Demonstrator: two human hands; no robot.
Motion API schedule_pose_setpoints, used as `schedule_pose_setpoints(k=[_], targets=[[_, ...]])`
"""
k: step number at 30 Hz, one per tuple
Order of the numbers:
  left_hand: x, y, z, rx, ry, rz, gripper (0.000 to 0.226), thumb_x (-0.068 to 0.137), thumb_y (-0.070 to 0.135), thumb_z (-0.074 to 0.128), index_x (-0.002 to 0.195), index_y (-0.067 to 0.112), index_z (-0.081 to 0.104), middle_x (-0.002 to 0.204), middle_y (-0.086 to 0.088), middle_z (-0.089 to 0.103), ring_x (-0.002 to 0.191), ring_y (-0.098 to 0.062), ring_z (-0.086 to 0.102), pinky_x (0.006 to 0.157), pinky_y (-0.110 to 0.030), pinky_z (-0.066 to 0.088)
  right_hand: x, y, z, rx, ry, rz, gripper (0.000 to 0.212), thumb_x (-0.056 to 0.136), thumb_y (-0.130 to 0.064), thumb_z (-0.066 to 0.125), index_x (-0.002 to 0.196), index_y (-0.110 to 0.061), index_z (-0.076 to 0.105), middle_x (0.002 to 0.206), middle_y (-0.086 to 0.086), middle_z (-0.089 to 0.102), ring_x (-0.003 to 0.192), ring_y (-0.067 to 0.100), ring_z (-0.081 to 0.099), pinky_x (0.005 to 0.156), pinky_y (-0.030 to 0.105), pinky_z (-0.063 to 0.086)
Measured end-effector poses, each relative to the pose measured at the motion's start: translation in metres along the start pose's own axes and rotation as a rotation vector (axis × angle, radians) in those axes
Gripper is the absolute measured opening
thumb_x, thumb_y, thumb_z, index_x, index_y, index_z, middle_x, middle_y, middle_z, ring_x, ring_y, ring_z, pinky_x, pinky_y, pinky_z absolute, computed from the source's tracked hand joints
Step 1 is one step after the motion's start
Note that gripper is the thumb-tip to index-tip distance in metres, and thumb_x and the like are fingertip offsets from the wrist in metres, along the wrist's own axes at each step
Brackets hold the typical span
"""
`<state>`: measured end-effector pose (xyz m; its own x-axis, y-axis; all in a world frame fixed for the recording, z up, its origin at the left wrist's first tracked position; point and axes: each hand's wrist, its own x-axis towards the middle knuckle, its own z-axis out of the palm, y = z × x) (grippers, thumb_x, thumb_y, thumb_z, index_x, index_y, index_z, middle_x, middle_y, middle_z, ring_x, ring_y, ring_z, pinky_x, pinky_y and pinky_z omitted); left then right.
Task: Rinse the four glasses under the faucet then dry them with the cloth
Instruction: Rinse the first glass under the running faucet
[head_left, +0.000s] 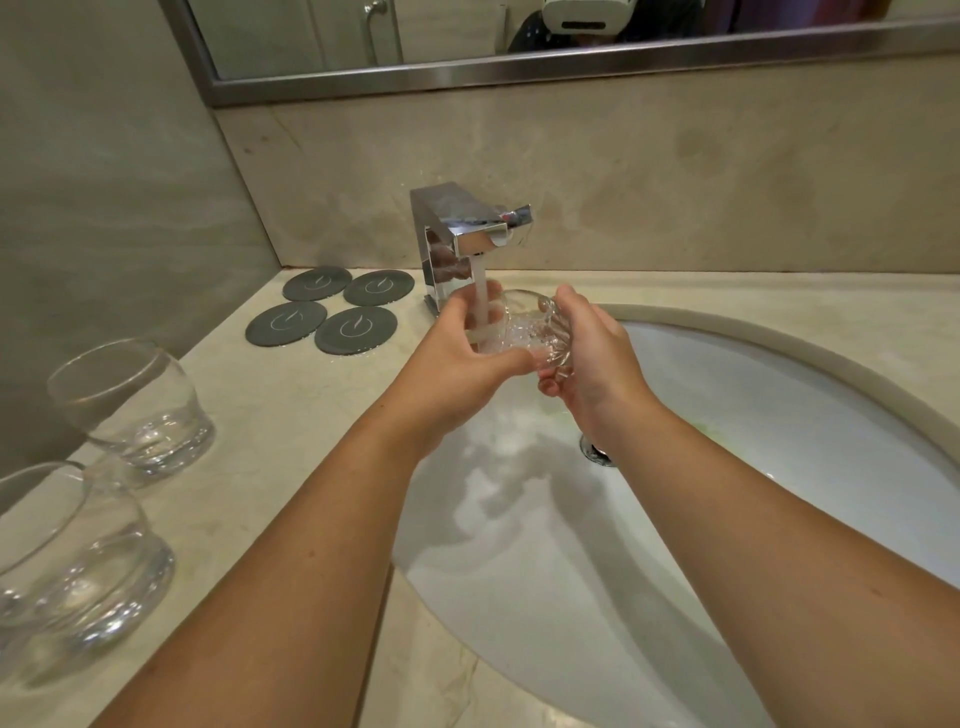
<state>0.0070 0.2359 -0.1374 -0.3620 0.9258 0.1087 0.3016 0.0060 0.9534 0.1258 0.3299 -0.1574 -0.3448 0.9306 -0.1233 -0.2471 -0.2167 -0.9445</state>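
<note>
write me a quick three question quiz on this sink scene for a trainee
1. True or false: water is running from the faucet.
2. How many glasses stand on the counter left of the sink? A one, B two, C four.
3. Fill in: the left hand and right hand together hold one ___ in the water.
Key: 1 true; 2 B; 3 glass.

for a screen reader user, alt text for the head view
The left hand and right hand hold a clear glass tilted under the running faucet, over a sink. Two more glasses stand on the counter at left, near four dark coasters.
</note>
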Motion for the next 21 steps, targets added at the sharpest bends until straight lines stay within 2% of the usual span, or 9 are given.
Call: schedule_pose_setpoints(k=[3,6,9,12,14,16,18,21], targets=[[-0.0007,-0.0006,-0.0006,-0.046,0.02,-0.036,0.089,0.068,0.057,0.087,0.145,0.033,0.051,0.132,0.013,0.07,0.124,-0.006,0.067,0.108,-0.039,0.054,0.0005,0.0002,0.0002,0.0,0.0,-0.044,0.02,0.104,-0.039,0.062,0.104,-0.02,0.067,0.085,0.003,0.065,0.059,0.019,0.054,0.048,0.028,0.039],[-0.0039,0.0023,0.0007,-0.032,0.014,-0.07,0.085,0.072,0.068,0.089,0.14,0.031,0.054,0.124,0.009,0.074,0.11,-0.008,0.073,0.095,-0.035,0.06,0.0,0.0,0.0002,0.003,-0.004,-0.059,0.013,0.103,-0.035,0.062,0.103,-0.023,0.068,0.091,0.001,0.066,0.067,0.021,0.058,0.05,0.029,0.042],[-0.0034,0.0024,0.0021,-0.005,0.038,-0.073,0.07,0.081,0.057,0.087,0.136,0.028,0.055,0.121,0.006,0.075,0.102,-0.009,0.076,0.089,-0.032,0.061,0.0007,0.0,0.0006,0.003,-0.004,-0.06,0.013,0.102,-0.032,0.061,0.105,-0.022,0.069,0.097,0.003,0.067,0.074,0.023,0.059,0.051,0.029,0.042],[-0.0022,0.0001,0.0006,0.031,0.052,-0.031,0.07,0.081,0.045,0.091,0.139,0.029,0.055,0.118,0.012,0.075,0.113,-0.006,0.072,0.1,-0.036,0.058,0.0023,0.0005,0.0011,0.018,-0.022,-0.002,0.027,0.102,-0.04,0.06,0.113,-0.018,0.071,0.1,0.006,0.07,0.07,0.021,0.06,0.049,0.029,0.042],[-0.0028,-0.0006,-0.0003,0.061,0.039,-0.005,0.067,0.085,0.034,0.091,0.141,0.029,0.054,0.122,0.016,0.072,0.115,0.0,0.069,0.106,-0.032,0.054,0.0028,0.0011,0.0,-0.01,-0.024,0.068,0.044,0.102,-0.053,0.057,0.117,-0.014,0.071,0.092,0.005,0.072,0.063,0.019,0.059,0.048,0.029,0.041],[-0.0037,0.0003,-0.0006,0.085,0.037,0.011,0.068,0.087,0.029,0.09,0.142,0.032,0.052,0.127,0.015,0.066,0.118,0.0,0.066,0.106,-0.028,0.051,0.0014,0.0015,-0.0009,-0.022,-0.029,0.153,0.052,0.102,-0.063,0.053,0.106,-0.014,0.071,0.073,0.002,0.068,0.051,0.016,0.053,0.046,0.028,0.038],[-0.0032,0.0006,-0.0007,0.088,0.022,0.003,0.069,0.087,0.024,0.089,0.143,0.036,0.049,0.129,0.013,0.062,0.118,0.0,0.065,0.101,-0.025,0.051,-0.0002,0.0014,-0.0009,0.005,-0.042,0.178,0.051,0.103,-0.062,0.052,0.101,-0.013,0.068,0.065,0.002,0.063,0.046,0.015,0.048,0.045,0.027,0.034],[-0.0018,0.0002,-0.0005,0.056,0.0,-0.016,0.079,0.081,0.021,0.089,0.145,0.034,0.046,0.129,0.013,0.063,0.116,-0.005,0.068,0.097,-0.027,0.053,0.0003,0.0028,0.0004,0.007,-0.041,0.098,0.043,0.106,-0.05,0.054,0.107,-0.009,0.068,0.071,0.006,0.064,0.046,0.016,0.048,0.045,0.027,0.033]])
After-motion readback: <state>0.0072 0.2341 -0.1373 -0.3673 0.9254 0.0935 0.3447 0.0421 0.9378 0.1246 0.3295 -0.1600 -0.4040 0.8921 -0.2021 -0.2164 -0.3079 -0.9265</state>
